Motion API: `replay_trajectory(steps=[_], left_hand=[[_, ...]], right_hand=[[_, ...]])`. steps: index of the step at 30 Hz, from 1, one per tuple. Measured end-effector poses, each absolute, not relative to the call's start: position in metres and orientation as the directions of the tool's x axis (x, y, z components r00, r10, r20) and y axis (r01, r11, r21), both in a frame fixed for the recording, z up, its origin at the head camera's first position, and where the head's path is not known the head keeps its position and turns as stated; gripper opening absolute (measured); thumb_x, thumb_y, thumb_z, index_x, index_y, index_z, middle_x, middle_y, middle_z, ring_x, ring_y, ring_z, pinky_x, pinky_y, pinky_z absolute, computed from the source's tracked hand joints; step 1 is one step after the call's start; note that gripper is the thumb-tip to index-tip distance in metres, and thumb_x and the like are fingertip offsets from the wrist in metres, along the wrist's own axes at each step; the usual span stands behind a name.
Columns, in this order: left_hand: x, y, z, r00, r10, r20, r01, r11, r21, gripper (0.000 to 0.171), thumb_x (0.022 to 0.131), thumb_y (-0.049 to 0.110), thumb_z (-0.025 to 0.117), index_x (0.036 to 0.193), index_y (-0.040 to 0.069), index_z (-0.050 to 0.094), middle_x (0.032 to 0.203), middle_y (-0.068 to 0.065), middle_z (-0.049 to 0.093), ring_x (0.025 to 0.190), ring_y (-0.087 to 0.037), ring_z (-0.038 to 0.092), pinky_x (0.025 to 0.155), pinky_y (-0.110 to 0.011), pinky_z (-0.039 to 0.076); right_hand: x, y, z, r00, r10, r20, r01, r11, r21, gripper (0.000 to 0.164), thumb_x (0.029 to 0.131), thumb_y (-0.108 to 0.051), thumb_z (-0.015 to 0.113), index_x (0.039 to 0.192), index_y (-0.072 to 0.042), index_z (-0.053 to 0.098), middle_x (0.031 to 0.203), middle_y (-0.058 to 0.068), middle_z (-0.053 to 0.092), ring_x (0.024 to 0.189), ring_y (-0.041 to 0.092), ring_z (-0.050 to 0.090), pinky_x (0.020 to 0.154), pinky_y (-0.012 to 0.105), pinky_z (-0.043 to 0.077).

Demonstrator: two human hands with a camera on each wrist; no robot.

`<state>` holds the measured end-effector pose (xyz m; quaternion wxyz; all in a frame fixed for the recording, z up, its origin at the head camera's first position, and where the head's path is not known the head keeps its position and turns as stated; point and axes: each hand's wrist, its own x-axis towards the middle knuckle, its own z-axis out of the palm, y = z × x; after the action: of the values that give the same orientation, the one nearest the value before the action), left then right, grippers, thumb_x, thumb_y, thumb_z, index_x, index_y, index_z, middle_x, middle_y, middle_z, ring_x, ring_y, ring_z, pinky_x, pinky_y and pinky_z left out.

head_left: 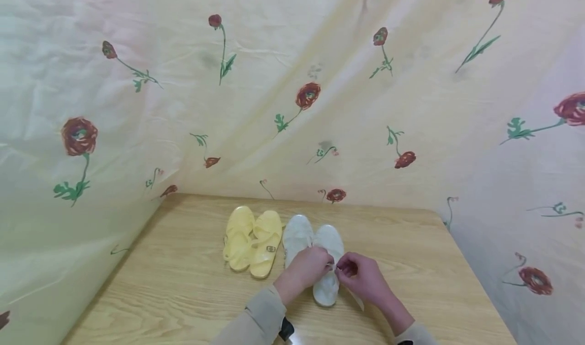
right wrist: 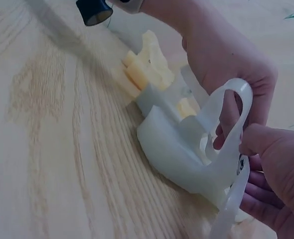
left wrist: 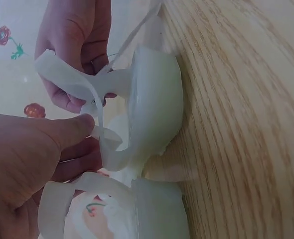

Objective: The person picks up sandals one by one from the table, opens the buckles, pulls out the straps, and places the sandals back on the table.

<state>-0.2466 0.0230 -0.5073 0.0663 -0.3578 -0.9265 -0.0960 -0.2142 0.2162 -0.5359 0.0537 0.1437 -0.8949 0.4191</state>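
Observation:
Two pale white plastic sandals stand side by side on the table. The right-hand sandal [head_left: 326,290] has both hands at its ankle strap [right wrist: 234,134]. My left hand [head_left: 310,266] pinches a piece of the strap between thumb and fingers, reaching in from the left. From the other side my right hand [head_left: 363,278] pinches the strap beside a small dark buckle [right wrist: 241,163]. A loose strap end [right wrist: 226,214] hangs below the right hand. The other white sandal [head_left: 297,232] sits just left, partly behind my left hand. Fingers hide part of the fastening.
A pair of yellow sandals [head_left: 265,263] lies left of the white ones, close beside them. The wood-grain table [head_left: 183,284] carries everything. Flower-printed cloth [head_left: 256,106] hangs behind and along both sides of the table.

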Motion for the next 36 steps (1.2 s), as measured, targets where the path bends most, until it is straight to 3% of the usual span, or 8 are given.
replay_trajectory(steps=[7, 14, 23, 30, 36], left_hand=[[-0.247, 0.020, -0.511, -0.748, 0.638, 0.185, 0.660, 0.745, 0.099, 0.007, 0.099, 0.023, 0.075, 0.096, 0.022, 0.081, 0.086, 0.008, 0.072, 0.077, -0.006, 0.065, 0.063, -0.020, 0.052], [-0.245, 0.020, -0.504, -0.699, 0.689, 0.194, 0.710, 0.701, 0.068, 0.017, 0.097, 0.032, 0.079, 0.113, 0.030, 0.083, 0.098, 0.012, 0.079, 0.087, -0.003, 0.072, 0.070, -0.017, 0.056], [-0.247, 0.016, -0.509, -0.672, 0.696, 0.255, 0.725, 0.688, 0.034, 0.008, 0.098, 0.030, 0.077, 0.100, 0.031, 0.085, 0.087, 0.014, 0.079, 0.077, -0.003, 0.071, 0.065, -0.017, 0.054], [-0.246, 0.012, -0.503, -0.731, 0.651, 0.204, 0.679, 0.723, 0.125, 0.015, 0.099, 0.030, 0.076, 0.110, 0.024, 0.083, 0.104, 0.011, 0.083, 0.093, -0.005, 0.076, 0.080, -0.018, 0.059], [-0.247, 0.014, -0.504, -0.700, 0.676, 0.231, 0.712, 0.684, 0.158, 0.023, 0.099, 0.035, 0.077, 0.119, 0.026, 0.081, 0.106, 0.009, 0.081, 0.091, -0.003, 0.073, 0.077, -0.014, 0.057]], right_hand=[[-0.211, 0.216, -0.536, -0.942, -0.185, 0.280, -0.335, 0.558, -0.759, 0.024, 0.082, 0.007, 0.076, 0.086, -0.016, 0.069, 0.081, -0.005, 0.070, 0.074, 0.001, 0.066, 0.069, 0.026, 0.063], [-0.210, 0.215, -0.539, -0.950, -0.179, 0.255, -0.311, 0.508, -0.803, 0.019, 0.086, 0.006, 0.079, 0.091, -0.012, 0.072, 0.087, 0.000, 0.074, 0.078, 0.003, 0.069, 0.071, 0.023, 0.062], [-0.213, 0.215, -0.539, -0.960, -0.175, 0.218, -0.278, 0.530, -0.801, 0.019, 0.087, 0.005, 0.078, 0.090, -0.013, 0.071, 0.086, 0.000, 0.072, 0.079, 0.003, 0.069, 0.073, 0.022, 0.062], [-0.213, 0.221, -0.540, -0.953, -0.166, 0.255, -0.304, 0.531, -0.791, 0.022, 0.085, 0.006, 0.080, 0.091, -0.013, 0.071, 0.086, -0.002, 0.072, 0.079, 0.002, 0.068, 0.073, 0.022, 0.062], [-0.213, 0.222, -0.546, -0.922, -0.206, 0.327, -0.387, 0.493, -0.779, 0.018, 0.088, 0.002, 0.082, 0.094, -0.013, 0.074, 0.089, -0.001, 0.076, 0.080, 0.000, 0.069, 0.072, 0.022, 0.063]])
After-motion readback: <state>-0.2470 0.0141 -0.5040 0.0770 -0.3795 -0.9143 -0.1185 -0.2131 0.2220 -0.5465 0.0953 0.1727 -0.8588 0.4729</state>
